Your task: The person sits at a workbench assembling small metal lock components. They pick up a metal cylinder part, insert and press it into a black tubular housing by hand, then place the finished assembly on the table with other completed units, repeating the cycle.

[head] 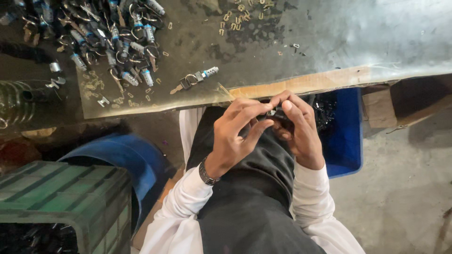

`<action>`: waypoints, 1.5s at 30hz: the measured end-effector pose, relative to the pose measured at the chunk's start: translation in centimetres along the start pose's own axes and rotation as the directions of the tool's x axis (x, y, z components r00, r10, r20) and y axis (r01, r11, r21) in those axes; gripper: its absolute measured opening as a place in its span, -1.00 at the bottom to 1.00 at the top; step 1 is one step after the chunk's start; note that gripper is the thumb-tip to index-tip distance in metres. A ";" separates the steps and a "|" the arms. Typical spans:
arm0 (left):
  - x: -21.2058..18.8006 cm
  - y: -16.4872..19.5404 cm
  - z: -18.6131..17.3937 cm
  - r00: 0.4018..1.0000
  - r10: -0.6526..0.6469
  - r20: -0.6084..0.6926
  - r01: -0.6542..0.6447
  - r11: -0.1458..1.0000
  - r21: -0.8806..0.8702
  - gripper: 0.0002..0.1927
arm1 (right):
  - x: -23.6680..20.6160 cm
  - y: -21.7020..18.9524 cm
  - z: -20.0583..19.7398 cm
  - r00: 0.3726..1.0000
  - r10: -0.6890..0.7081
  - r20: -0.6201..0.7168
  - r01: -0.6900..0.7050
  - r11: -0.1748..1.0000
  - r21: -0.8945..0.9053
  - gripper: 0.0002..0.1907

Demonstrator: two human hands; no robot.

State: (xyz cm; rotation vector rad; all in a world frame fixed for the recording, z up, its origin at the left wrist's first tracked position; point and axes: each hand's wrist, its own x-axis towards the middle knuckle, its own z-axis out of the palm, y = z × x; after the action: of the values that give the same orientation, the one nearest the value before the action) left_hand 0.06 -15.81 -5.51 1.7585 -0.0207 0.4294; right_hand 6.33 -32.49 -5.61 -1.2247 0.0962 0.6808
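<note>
**Both hands pinch one small dark part**

Fingertips of the left hand (235, 134) and right hand (299, 127) meet on a small dark part (274, 114), gripped over the lap, just below the bench edge (301, 84). A finished lock with keys (194, 79) lies near the pile of locks (108, 37); a blue bin (346, 141) sits beside the right hand.

A brown cardboard box (381, 106) stands under the table edge, beside the blue bin (348, 141).
</note>
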 end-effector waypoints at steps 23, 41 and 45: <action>-1.0 -2.6 0.8 0.975 -0.147 0.164 0.197 0.915 -0.353 -0.68 | -2.2 1.8 0.0 0.989 -0.088 -0.119 0.076 0.992 -0.103 -0.83; -1.4 -1.0 -0.9 0.992 -0.010 0.127 0.029 0.988 -0.150 -0.68 | -2.0 2.4 -0.4 0.990 -0.134 -0.033 0.135 0.990 0.037 -0.72; -1.3 -0.7 -0.8 0.988 0.016 0.151 0.005 0.990 -0.140 -0.66 | -2.1 2.5 -0.1 0.991 -0.124 -0.049 0.124 0.992 0.002 -0.73</action>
State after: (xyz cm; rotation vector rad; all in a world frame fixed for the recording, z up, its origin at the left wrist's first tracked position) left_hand -1.23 -15.16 -6.47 1.6490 -0.1608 0.2895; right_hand 3.40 -33.05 -6.82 -1.2323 0.0616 0.5425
